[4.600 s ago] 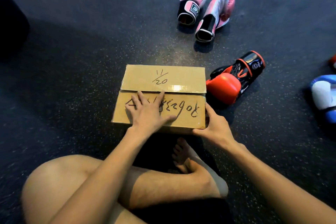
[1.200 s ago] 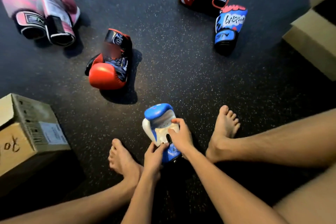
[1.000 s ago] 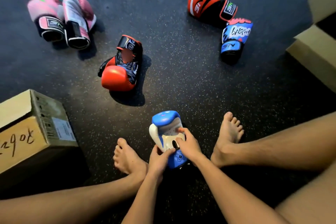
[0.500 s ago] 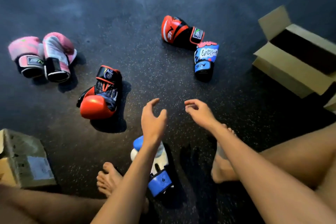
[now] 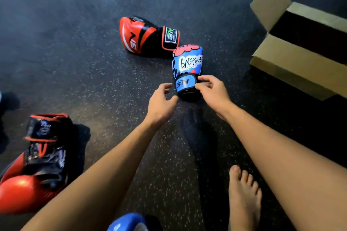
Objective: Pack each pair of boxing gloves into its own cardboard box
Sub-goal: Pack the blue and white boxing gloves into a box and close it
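Blue glove [image 5: 187, 62] just beside red-black glove [image 5: 142, 37]; open cardboard box [image 5: 293, 62] rightward

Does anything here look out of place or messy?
Nothing looks damaged, but the pairs are split up. One red glove lies beside the blue graffiti glove, while the other red glove sits far off at lower left, and another blue glove peeks in at the bottom edge.

Dim, warm light pools on mid floor [image 5: 112, 99], far end hazy. Soft shadow under arms [image 5: 116, 163]. Lower-left red glove [image 5: 37, 165] blurred, glare spot on it. Edges fisheye-stretched.
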